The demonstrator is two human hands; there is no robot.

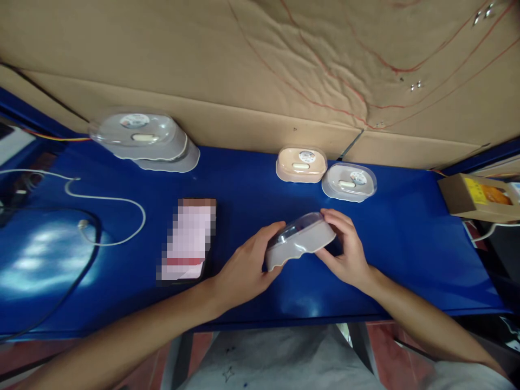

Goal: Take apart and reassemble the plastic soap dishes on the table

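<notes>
Between my two hands, above the blue table, is a grey plastic container with a clear lid (pixel 303 241), tilted on its side. My left hand (pixel 254 257) grips its left end, thumb on top and fingers underneath. At the right end my right hand (pixel 345 244) holds it, fingers over the far corner and thumb below. Beyond it stand a peach lidded container (pixel 301 165) and a second grey lidded container (pixel 349 183), each with a round label. To the left, grey lidded containers (pixel 146 142) are stacked. A phone (pixel 189 238) with a blurred screen lies left of my left hand.
The blue table (pixel 252 189) meets a brown cardboard-like panel (pixel 182 65) at the back. A white cable (pixel 117 199) and a black cable (pixel 83 271) curl over the left side. A cardboard box (pixel 475 197) sits at the right edge.
</notes>
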